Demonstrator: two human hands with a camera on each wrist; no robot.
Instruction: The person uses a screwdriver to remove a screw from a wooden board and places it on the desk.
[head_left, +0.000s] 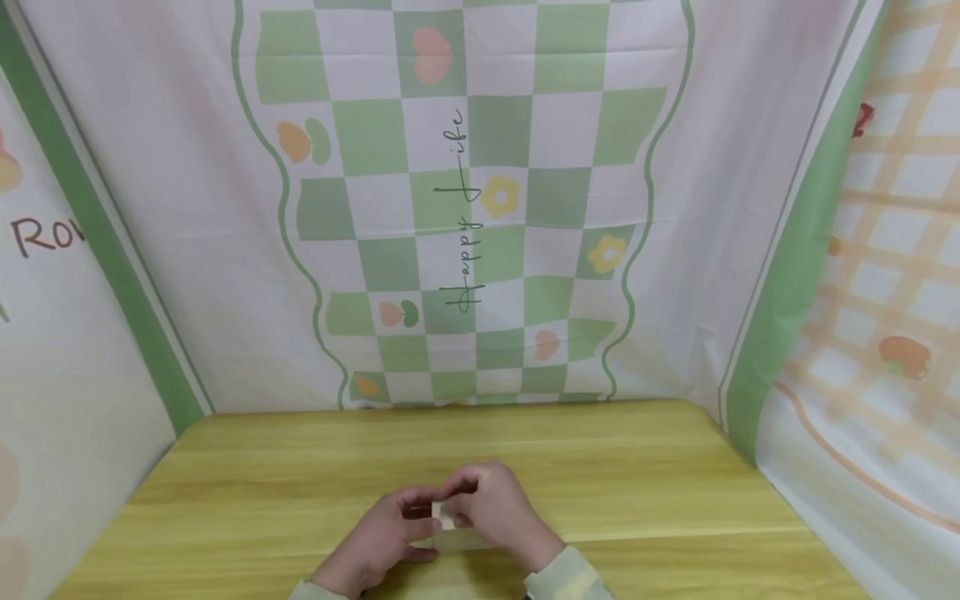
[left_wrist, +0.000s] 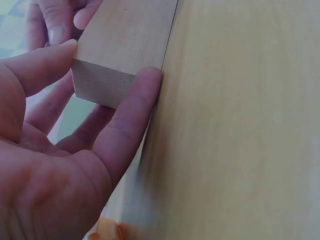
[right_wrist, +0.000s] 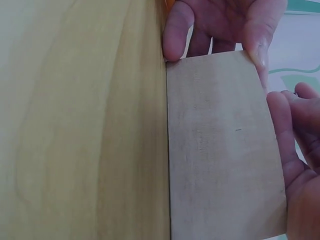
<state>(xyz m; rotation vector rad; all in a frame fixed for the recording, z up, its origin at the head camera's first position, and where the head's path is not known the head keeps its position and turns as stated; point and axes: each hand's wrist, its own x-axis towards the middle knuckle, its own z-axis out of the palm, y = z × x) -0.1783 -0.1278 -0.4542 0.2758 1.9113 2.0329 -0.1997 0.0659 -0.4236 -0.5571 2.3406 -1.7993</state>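
A plain pale wooden block (right_wrist: 227,145) rests on the wood-grain table (head_left: 300,467), its broad face toward the wearer. My left hand (head_left: 386,533) grips its left end: in the left wrist view, one fingertip touches the upper corner and another presses the lower edge of the end face. Over the block's bright top (head_left: 444,517), my right hand (head_left: 495,508) has thumb and forefinger bent close together. From the right wrist, the right hand's fingers (right_wrist: 282,117) show beside the block's upper edge. I cannot tell whether they pinch something small.
Behind the table hangs a white cloth (head_left: 495,125) with green checks and flowers. Printed cloths also hang at the left (head_left: 82,375) and right (head_left: 862,333). Low in the left wrist view, an orange patch (left_wrist: 107,229) shows beside the table.
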